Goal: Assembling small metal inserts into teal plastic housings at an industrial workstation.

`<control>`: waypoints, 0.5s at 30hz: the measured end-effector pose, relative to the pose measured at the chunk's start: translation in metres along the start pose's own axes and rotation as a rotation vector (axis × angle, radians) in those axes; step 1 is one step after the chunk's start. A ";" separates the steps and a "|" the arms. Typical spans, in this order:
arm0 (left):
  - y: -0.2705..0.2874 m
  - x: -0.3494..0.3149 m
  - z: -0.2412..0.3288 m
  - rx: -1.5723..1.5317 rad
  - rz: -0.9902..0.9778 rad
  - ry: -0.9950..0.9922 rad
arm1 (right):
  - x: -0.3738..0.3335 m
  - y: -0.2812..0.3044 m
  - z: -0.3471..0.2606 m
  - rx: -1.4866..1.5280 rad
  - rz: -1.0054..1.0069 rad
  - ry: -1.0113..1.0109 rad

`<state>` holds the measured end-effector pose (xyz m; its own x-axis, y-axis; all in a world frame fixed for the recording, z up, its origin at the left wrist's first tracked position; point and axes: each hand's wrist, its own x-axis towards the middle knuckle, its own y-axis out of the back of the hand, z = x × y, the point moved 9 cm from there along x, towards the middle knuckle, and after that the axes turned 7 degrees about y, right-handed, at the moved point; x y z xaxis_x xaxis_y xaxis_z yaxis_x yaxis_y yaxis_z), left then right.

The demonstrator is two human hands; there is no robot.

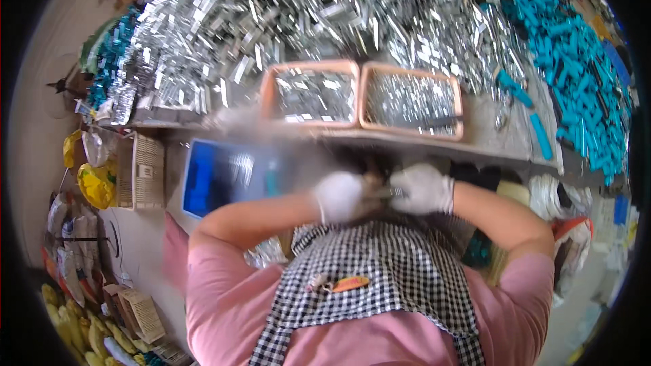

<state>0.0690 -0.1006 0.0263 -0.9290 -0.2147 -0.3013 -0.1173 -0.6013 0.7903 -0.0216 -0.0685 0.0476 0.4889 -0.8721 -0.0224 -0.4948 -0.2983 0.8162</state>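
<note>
In white gloves, my two hands meet close together in front of my checked apron (369, 257). My left hand (340, 196) is smeared by motion, and its fingers cannot be made out. Curled inward, my right hand (424, 190) has its fingers closed on a small silvery metal piece (395, 192). Just beyond the hands, at the table edge, stand two orange-pink trays. The left tray (268, 95) contains larger shiny pieces; the right tray (459, 102) contains finer ones, with a dark strip at its front.
A large heap of silvery metal pieces (298, 10) covers the table. Teal tubular pieces (569, 68) pile up at the right. Below the table edge at left are a blue bin (196, 176) and a cream plastic crate (159, 169). Yellow bags (96, 185) hang farther left.
</note>
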 end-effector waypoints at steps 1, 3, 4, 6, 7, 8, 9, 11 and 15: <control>0.013 0.000 0.000 -0.066 0.002 0.134 | 0.001 0.000 0.005 0.000 0.002 0.000; 0.025 0.003 0.002 -0.131 -0.058 0.171 | 0.000 0.005 0.013 0.084 0.004 -0.079; 0.025 0.003 0.001 -0.137 -0.062 0.168 | -0.002 0.011 0.014 0.102 0.019 -0.119; 0.027 0.005 -0.004 -0.227 -0.053 0.181 | -0.005 0.015 0.018 0.115 0.031 -0.158; 0.025 0.004 -0.003 -0.223 -0.051 0.185 | -0.011 0.014 0.020 0.140 0.052 -0.158; 0.025 0.004 -0.002 -0.227 -0.048 0.181 | -0.015 0.015 0.020 0.164 0.074 -0.158; 0.028 0.003 -0.002 -0.245 -0.039 0.191 | -0.018 0.018 0.021 0.171 0.077 -0.170; 0.033 0.000 -0.002 -0.263 -0.011 0.215 | -0.023 0.016 0.021 0.220 0.069 -0.191; 0.104 -0.043 -0.013 -0.428 0.719 0.027 | -0.034 0.025 0.012 0.205 0.261 -0.048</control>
<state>0.1011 -0.1639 0.1140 -0.7171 -0.6727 0.1821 0.6491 -0.5496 0.5259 -0.0591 -0.0508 0.0615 0.2949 -0.9451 0.1407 -0.7354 -0.1305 0.6649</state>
